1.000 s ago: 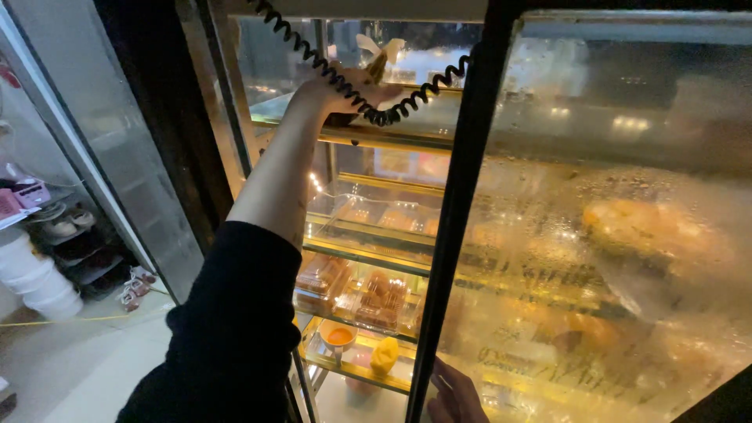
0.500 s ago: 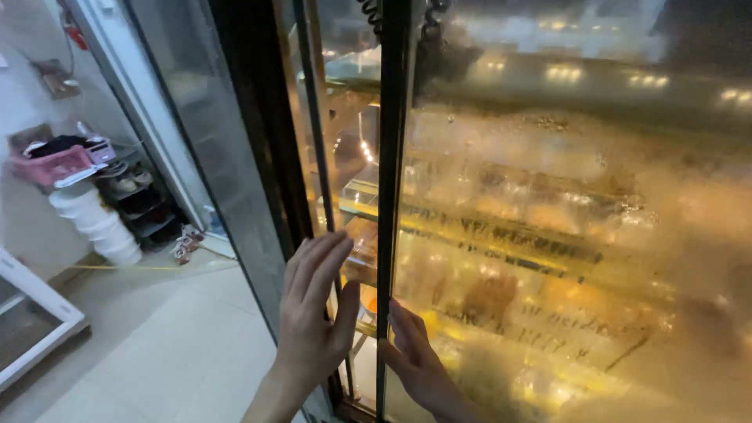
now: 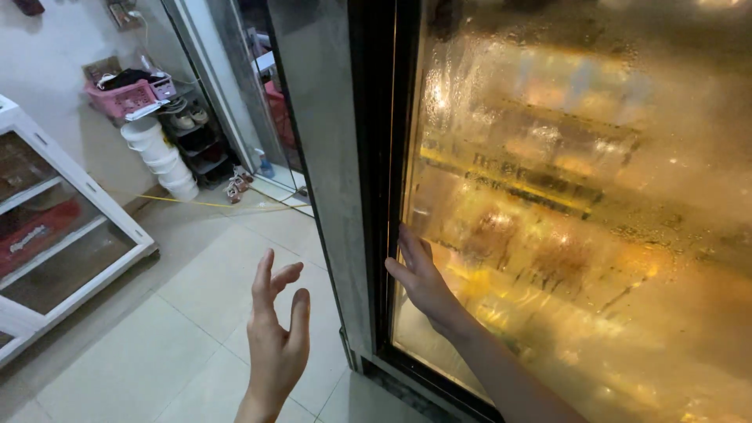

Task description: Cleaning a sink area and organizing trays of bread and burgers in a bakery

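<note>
Our right hand [image 3: 423, 278] lay flat and open against the fogged glass door [image 3: 580, 219] near its dark frame [image 3: 381, 196], at five o'clock. Our left hand [image 3: 276, 345] hung open at seven, touching nothing, above the tiled floor [image 3: 157, 337].

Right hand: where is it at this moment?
In the head view the right hand lies flat against the fogged glass door, low on its left edge beside the black frame; the left hand hangs free over the floor tiles.
</note>
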